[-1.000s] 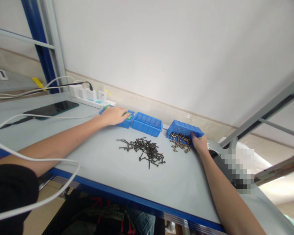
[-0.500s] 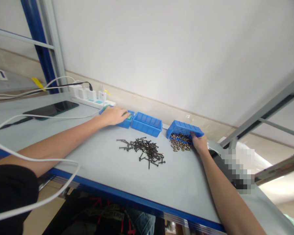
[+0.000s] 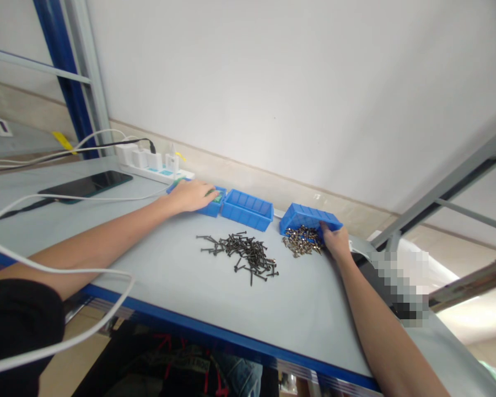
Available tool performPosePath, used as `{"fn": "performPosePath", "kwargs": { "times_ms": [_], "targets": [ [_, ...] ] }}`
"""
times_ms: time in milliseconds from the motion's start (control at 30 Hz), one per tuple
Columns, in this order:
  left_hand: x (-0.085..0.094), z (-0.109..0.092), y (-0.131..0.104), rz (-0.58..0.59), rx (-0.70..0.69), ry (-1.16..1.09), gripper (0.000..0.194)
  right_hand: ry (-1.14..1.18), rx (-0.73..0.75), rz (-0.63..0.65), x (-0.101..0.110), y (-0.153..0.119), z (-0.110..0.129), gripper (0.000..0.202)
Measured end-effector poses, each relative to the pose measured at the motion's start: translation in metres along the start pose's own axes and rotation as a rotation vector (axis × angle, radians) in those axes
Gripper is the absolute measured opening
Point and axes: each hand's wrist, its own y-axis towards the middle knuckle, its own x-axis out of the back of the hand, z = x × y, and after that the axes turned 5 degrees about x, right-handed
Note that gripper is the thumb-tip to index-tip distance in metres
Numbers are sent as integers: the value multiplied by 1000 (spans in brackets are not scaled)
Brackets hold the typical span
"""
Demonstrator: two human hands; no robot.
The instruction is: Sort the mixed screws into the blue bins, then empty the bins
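Observation:
My right hand (image 3: 334,241) grips a blue plastic bin (image 3: 310,214) by its right end. The bin is tipped towards me, its mouth facing the table, and a heap of brassy screws (image 3: 301,241) lies at its opening and in front of it. Over another blue bin (image 3: 209,208), further left, rests my left hand (image 3: 192,196) with fingers stretched across the top; green pieces (image 3: 219,197) show beside the fingertips. Between these two stands a third blue bin (image 3: 248,209), upright. Nearer to me is a loose pile of long dark screws (image 3: 248,252).
A white power strip (image 3: 155,171) with plugs sits behind my left hand. A dark phone (image 3: 86,186) lies at the left, and a white cable (image 3: 66,270) loops across my left forearm. A metal rack frame (image 3: 450,193) borders the right side; the wall is close behind.
The tipped bin in my right hand has shifted slightly left, and the brassy screws have spread a little further on the table. My left hand stays in place.

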Motion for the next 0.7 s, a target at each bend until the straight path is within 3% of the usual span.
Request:
{"fn": "performPosePath", "kwargs": {
  "times_ms": [700],
  "targets": [
    [0,1,0,8,10,-3,55,-11,34,-21,4,-1,8,38]
  ]
}}
